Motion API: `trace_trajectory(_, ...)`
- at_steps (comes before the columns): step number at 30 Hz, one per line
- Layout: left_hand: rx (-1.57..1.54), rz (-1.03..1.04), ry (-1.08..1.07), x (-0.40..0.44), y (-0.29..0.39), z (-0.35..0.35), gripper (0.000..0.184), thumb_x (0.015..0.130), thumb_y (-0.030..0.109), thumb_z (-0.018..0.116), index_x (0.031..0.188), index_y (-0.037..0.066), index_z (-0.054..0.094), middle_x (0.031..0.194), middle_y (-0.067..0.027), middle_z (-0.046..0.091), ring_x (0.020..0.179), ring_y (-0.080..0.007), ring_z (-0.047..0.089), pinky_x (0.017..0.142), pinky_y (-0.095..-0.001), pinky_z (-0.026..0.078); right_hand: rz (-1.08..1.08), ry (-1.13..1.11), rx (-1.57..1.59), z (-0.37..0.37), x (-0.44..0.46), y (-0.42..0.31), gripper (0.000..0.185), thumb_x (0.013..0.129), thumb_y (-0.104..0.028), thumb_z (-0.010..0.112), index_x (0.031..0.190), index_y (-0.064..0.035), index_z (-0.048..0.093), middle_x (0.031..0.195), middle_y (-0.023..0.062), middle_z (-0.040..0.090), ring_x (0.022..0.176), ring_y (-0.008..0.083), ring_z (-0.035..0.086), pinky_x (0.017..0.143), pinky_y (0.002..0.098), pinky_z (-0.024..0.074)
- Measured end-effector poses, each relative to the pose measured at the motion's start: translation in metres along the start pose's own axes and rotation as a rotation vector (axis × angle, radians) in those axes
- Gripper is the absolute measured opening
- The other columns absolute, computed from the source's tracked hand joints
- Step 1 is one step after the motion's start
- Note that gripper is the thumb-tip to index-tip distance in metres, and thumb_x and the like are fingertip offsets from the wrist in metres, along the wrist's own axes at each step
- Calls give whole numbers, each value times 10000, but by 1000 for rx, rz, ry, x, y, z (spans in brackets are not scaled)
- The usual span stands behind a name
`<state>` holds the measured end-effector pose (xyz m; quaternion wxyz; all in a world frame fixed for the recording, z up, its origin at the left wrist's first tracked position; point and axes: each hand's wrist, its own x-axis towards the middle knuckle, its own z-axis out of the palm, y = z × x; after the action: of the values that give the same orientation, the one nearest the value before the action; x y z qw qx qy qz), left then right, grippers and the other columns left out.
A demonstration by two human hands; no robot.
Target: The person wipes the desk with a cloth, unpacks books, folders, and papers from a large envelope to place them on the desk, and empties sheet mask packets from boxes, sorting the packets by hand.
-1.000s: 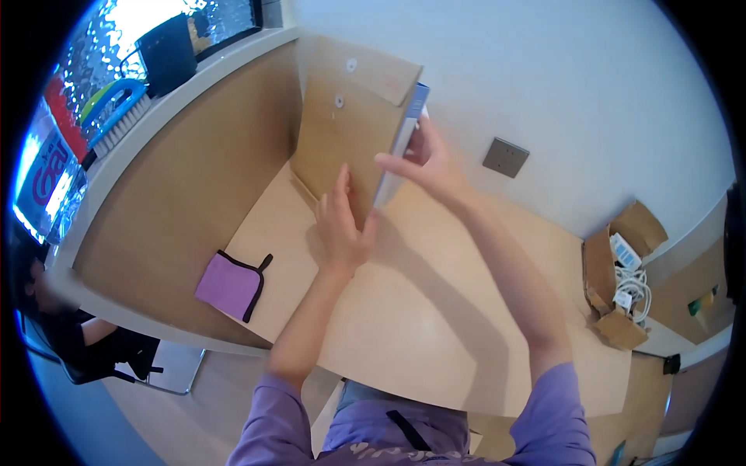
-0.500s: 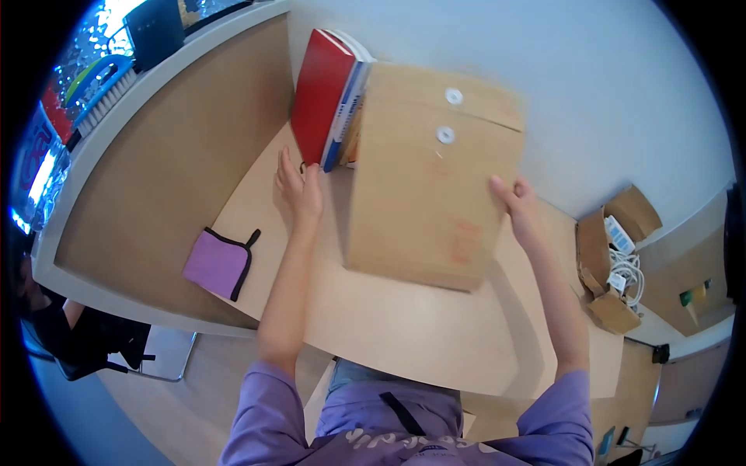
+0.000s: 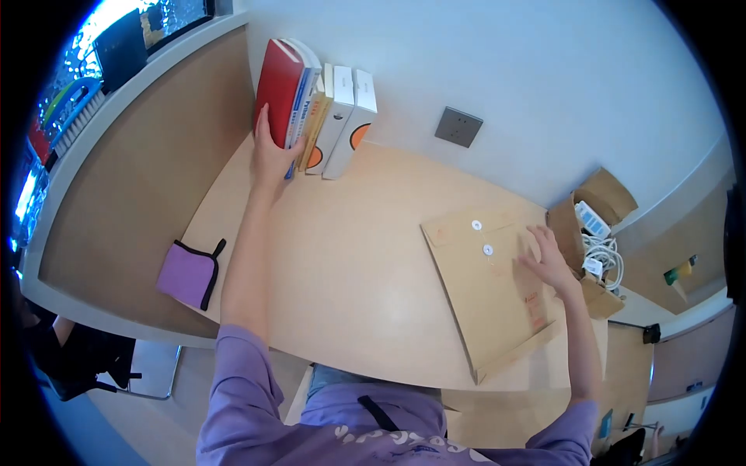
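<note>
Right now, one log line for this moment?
left hand: clasping red book | right hand: open over envelope, contact unclear | envelope: on desk | purple cloth: by partition | cardboard box: cables inside

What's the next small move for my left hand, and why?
I'd gently close the left hand around the red book and blue-and-white spines: its fingers appear to lie along the red cover, its thumb across the spines. The right hand is open over the envelope, so steadying the books seems sensible.
</note>
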<state>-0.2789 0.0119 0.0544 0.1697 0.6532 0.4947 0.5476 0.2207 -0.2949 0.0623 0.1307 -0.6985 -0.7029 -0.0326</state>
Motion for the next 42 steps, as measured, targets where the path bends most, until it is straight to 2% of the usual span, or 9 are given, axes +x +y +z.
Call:
trace_trajectory(1,20,75,31,4,-7,2,950,731,206,776,1530,143,265,1452,-166,427,1294,-308,487,1038,-407,450,73,-54,-12,-20,9,-31,628,844,-172,707,1400,-64,435,1485,253,307,1324,392,418,1060,455,405)
trace_trajectory(13,57,-37,94,-63,31,-45,507,654,102,786,1139,106,639,1028,-86,653,982,-250,650,825,-357,523,-367,206,395,-14,174,-196,509,904,-279,667,1338,-83,488,1400,187,430,1215,351,528,950,421,488)
trace_trajectory(16,241,154,34,-95,34,-59,535,640,97,788,1157,134,657,1041,-90,659,971,-275,653,823,-371,530,201,-187,1382,-16,207,-248,502,951,-333,608,1387,-124,476,1443,115,409,1208,254,554,946,379,482)
trace_trajectory(19,386,345,5,-123,34,-67,589,623,69,769,1195,162,663,1044,-71,665,965,-271,658,811,-369,540,286,-63,1301,-9,214,-273,505,974,-353,559,1411,-118,462,1444,102,407,1122,208,596,913,366,497)
trace_trajectory(22,475,490,-20,-144,43,-74,624,587,26,734,1198,132,669,1039,-63,679,958,-266,668,771,-346,553,78,-32,1092,28,209,-265,614,940,-385,604,1410,-33,423,1356,175,430,1040,224,621,784,344,548)
trace_trajectory(26,470,563,-118,-173,62,-85,629,543,-1,674,1168,70,681,1048,-88,690,955,-295,675,800,-363,555,113,-51,1321,41,175,-272,499,963,-245,564,1400,-39,441,1367,167,411,948,197,634,783,311,543)
trace_trajectory(29,459,619,-153,-201,68,-85,674,505,32,636,1175,74,688,1075,-87,694,955,-296,677,835,-383,559,298,-131,1440,41,169,-262,501,935,-204,606,1389,-47,461,1173,126,572,936,155,632,792,304,535)
trace_trajectory(37,592,1029,-369,-238,82,-90,354,809,162,595,1145,117,698,1049,-35,682,953,-207,678,874,-358,549,404,-330,1552,74,162,-233,500,882,-152,720,1314,21,536,1048,70,675,805,97,643,655,227,515)
trace_trajectory(42,533,1083,-495,-239,97,-91,346,803,157,610,1131,136,717,1046,-29,697,960,-184,671,893,-351,544,357,-342,1404,90,129,-218,260,885,-92,698,1120,13,666,887,59,705,707,88,633,570,214,480)
